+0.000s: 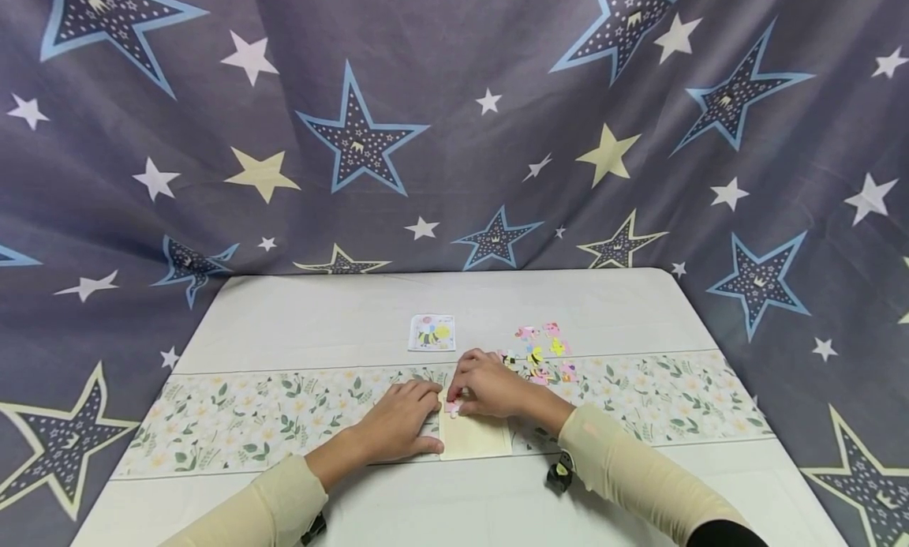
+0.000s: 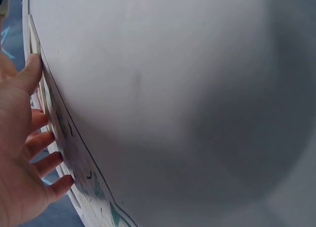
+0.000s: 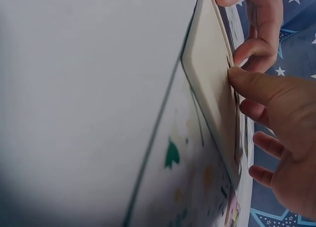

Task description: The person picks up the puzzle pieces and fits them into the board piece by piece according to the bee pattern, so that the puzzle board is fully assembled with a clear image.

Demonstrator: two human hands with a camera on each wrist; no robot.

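A cream puzzle board (image 1: 477,440) lies flat near the front of the floral strip. My left hand (image 1: 401,422) rests along its left edge, thumb at the near corner and fingers fairly straight by the far corner. In the left wrist view that thumb touches the board's edge. Over the board's far left part, my right hand (image 1: 493,385) pinches a small pink puzzle piece (image 1: 452,409) against the surface. The fingers hide part of it. In the right wrist view, the right thumb and fingertips meet the board (image 3: 210,64) from above.
Several loose puzzle pieces (image 1: 536,357), pink, yellow and black, lie right of the board, some behind the right hand. Beyond the board is a square picture card (image 1: 432,333) with a bee. A white table (image 1: 319,318) carries everything, with a star-patterned curtain (image 1: 440,152) behind.
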